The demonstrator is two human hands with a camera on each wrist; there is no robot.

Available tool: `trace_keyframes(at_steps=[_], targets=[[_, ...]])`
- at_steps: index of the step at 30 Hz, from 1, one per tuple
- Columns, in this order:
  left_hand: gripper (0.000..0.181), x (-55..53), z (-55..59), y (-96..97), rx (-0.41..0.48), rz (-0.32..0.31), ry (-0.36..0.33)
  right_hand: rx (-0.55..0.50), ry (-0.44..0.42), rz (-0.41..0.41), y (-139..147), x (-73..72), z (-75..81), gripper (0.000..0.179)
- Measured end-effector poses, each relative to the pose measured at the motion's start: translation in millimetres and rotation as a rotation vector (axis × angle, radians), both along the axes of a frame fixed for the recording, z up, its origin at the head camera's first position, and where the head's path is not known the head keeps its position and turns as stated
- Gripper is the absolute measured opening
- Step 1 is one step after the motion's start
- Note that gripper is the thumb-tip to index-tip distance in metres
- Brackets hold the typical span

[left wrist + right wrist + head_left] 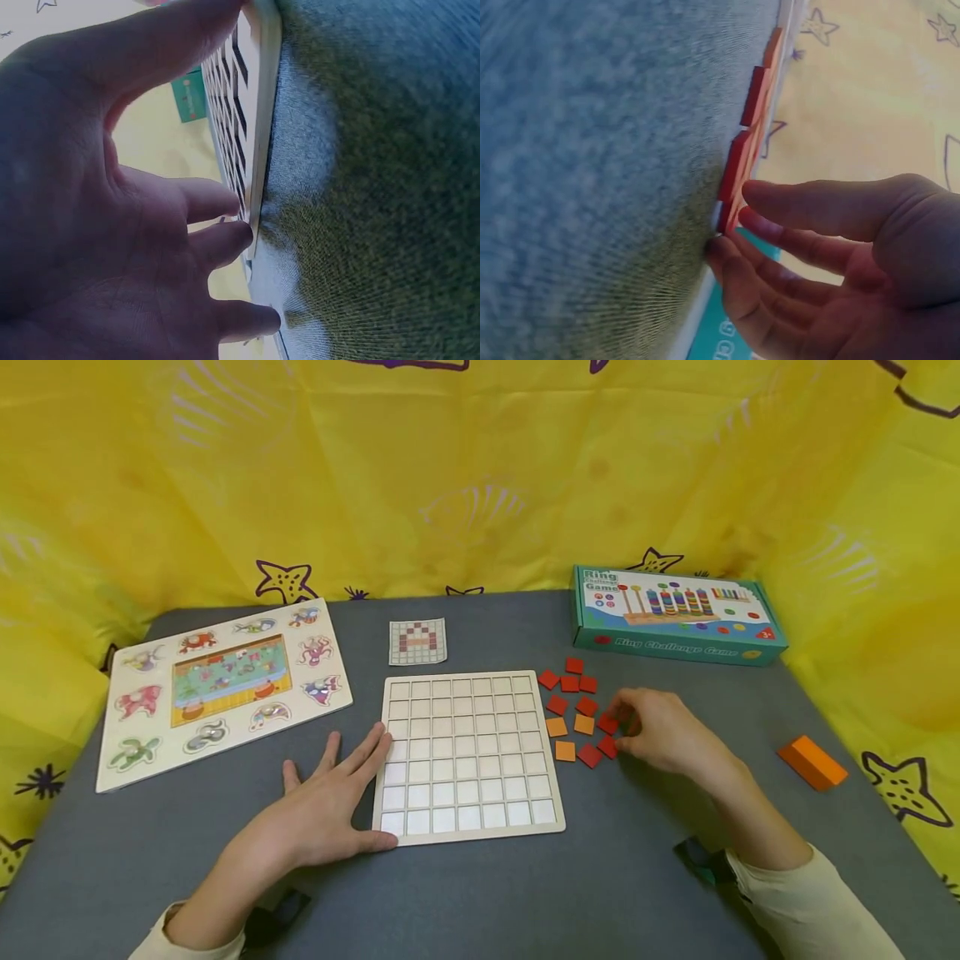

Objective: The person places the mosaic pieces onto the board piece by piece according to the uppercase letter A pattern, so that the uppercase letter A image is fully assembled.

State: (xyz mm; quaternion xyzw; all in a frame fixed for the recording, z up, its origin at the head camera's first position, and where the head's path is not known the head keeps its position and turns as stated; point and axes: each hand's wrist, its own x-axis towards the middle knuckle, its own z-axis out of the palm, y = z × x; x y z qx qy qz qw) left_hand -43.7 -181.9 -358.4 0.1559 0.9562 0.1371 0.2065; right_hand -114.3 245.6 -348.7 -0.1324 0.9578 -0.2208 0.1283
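A wooden grid board (pixel 467 768) of square cells lies on the grey table. Along its left edge rests my left hand (pixel 322 818), fingers spread, with the thumb at the near corner; the left wrist view shows the fingertips right at the board's side. To the right of the board is a loose cluster of red square tiles (pixel 589 756) and orange square tiles (pixel 565 751). My right hand (pixel 663 735) is at the cluster's right edge, its fingertips beside the red tiles. The thumb (pixel 802 202) and fingers are bent loosely, with a gap between them.
A small pattern card (pixel 417 642) lies behind the board. At left is a sea-animal peg puzzle (pixel 161 739). A green Ring Challenge Game box (pixel 675 647) lies at the back right, and an orange block (pixel 813 762) at the far right. Yellow cloth (pixel 480 485) hangs behind.
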Motion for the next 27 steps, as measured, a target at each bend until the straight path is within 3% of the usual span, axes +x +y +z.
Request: trace_keyframes(at_steps=[9,27], targets=[[0.129,-1.4,-0.2,-1.4,0.013,-0.016,-0.033,-0.002,0.012,0.003,3.9,-2.6,-4.3,0.025],[0.130,-2.5,-3.1,-2.2,-0.016,-0.013,-0.061,0.033,0.025,0.023,-0.9,2.1,-1.4,0.039]])
